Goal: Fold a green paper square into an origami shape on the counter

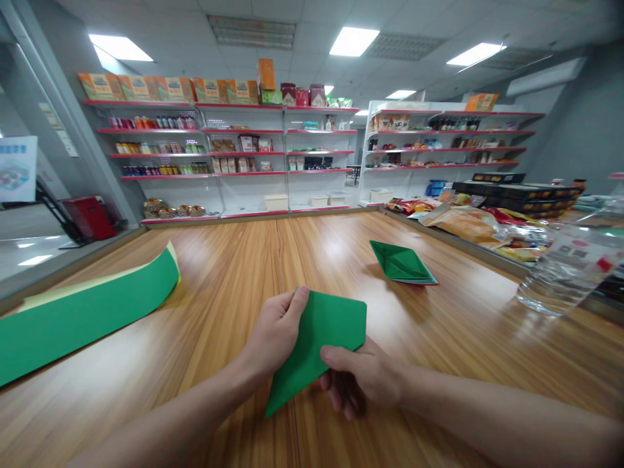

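A folded sheet of green paper [329, 328], with a long point toward me at lower left, is held up between both hands just above the table. My left hand [280, 328] grips its upper left edge, thumb on top and fingers behind. Around its lower right edge my right hand [358, 374] is closed, the thumb pressed on the green face and the other fingers curled underneath. Beyond it, to the right, a folded green paper piece [402, 261] rests on the table, with lighter and reddish layers along its lower edge.
Long green paper sheets [97, 305] with a curled end and yellow underneath lie at the left. A clear plastic bottle [560, 273] stands at the right of the wooden table [219, 279]. Snack packets [468, 224] and black boxes [517, 195] lie beyond its right edge; stocked shelves [244, 153] stand behind.
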The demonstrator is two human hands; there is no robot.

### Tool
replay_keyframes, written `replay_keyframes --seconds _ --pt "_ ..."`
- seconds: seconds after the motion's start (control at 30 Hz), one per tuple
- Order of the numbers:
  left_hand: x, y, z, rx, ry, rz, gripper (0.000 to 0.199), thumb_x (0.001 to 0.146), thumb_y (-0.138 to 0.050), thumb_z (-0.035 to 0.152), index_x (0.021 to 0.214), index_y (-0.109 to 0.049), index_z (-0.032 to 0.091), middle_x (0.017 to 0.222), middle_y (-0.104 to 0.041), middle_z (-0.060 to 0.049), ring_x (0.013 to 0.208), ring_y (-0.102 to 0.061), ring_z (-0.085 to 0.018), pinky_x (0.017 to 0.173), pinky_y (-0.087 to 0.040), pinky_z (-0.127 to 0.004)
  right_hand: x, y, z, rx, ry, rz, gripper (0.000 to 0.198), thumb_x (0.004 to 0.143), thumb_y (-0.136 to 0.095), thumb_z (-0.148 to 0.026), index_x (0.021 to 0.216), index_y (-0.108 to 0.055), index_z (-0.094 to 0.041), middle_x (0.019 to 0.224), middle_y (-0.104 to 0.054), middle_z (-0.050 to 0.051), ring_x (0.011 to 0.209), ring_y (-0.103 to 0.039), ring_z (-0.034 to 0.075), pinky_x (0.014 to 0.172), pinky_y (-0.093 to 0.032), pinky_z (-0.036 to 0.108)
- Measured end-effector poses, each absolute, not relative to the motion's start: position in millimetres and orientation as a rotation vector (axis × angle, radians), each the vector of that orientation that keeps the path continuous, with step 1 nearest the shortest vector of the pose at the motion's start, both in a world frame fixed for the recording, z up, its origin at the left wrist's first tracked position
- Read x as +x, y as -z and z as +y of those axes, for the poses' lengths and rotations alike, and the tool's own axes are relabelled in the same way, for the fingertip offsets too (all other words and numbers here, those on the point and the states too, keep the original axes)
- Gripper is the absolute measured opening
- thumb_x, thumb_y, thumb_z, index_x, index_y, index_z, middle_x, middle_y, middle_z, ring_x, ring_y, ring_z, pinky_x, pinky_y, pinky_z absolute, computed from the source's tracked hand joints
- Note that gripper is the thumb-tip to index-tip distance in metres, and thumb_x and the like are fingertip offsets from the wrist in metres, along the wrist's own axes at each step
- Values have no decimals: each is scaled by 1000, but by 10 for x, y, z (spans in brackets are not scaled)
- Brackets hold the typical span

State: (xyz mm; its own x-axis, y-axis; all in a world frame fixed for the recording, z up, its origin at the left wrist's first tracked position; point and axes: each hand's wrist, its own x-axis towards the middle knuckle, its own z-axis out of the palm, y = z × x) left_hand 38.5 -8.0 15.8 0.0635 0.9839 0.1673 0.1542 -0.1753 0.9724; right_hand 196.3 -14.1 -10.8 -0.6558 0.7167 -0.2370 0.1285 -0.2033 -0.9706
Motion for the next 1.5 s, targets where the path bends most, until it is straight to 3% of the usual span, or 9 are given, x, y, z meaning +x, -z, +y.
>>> replay_keyframes --seconds 0.33,0.5,0.6,0.67,0.73,0.9,1.03,1.3,1.5 --pt "396 -169 -112 900 -1157 952 42 75 -61 56 66 -54 15 52 -54 2 45 -49 -12 46 -39 -23 1998 155 -118 -890 -2053 -1677 50 73 -48 -60 64 -57 -11 48 -56 2 34 -48 8 29 -32 16" --pt "357 -113 -45 961 -1117 931 46 79 -55 58 73 -59 12 62 -61 -3 52 -54 -13 51 -43 -25 1946 155 -113 -999 -1815 -1631 48 69 -53 -60 57 -53 -13 42 -50 -1 31 -44 7 29 -32 17" --pt "339 -24 -33 1250 -1177 1073 50 81 -52 57 94 -62 10 78 -65 -8 60 -57 -15 53 -44 -25 1950 119 -43 -1084 -1566 -1549 49 74 -50 -59 56 -52 -14 39 -48 -1 30 -42 7 30 -29 17" --pt "340 36 -55 1509 -1188 1092 54 77 -64 47 117 -54 12 101 -65 -11 79 -61 -19 63 -47 -26 1978 95 20 -1137 -1438 -1495 51 80 -45 -57 55 -51 -14 37 -48 0 30 -42 7 31 -28 18" --pt "349 81 -85 1678 -1155 1097 64 72 -72 37 128 -48 16 116 -60 -13 96 -58 -23 72 -48 -28 2009 84 68 -1139 -1383 -1496 51 82 -45 -58 57 -52 -14 40 -50 0 33 -44 7 33 -30 18" --pt "337 112 -85 1611 -1223 1012 34 88 -54 37 113 -59 14 102 -66 -10 86 -61 -20 75 -48 -31 2026 130 99 -1017 -1294 -1609 53 81 -48 -64 62 -52 -15 48 -53 0 37 -46 7 34 -31 18" --pt "296 144 -30 1328 -1230 955 29 84 -60 39 89 -67 11 79 -69 -7 70 -62 -18 65 -48 -28 2019 138 119 -1057 -1214 -1507 40 79 -59 -53 65 -49 -17 44 -50 -4 36 -45 8 34 -32 18" --pt "259 130 -21 933 -1083 637 24 76 -71 25 94 -70 8 93 -71 -14 84 -66 -21 82 -49 -33 2057 135 186 -910 -1395 -1327 33 73 -70 -44 77 -53 -15 57 -60 0 39 -52 10 35 -39 20" --pt "267 114 -54 972 -1061 681 23 74 -73 23 93 -70 10 92 -71 -13 80 -65 -18 73 -49 -28 2063 181 216 -855 -1440 -1289 32 73 -71 -41 82 -55 -15 58 -61 1 40 -53 11 35 -40 20"
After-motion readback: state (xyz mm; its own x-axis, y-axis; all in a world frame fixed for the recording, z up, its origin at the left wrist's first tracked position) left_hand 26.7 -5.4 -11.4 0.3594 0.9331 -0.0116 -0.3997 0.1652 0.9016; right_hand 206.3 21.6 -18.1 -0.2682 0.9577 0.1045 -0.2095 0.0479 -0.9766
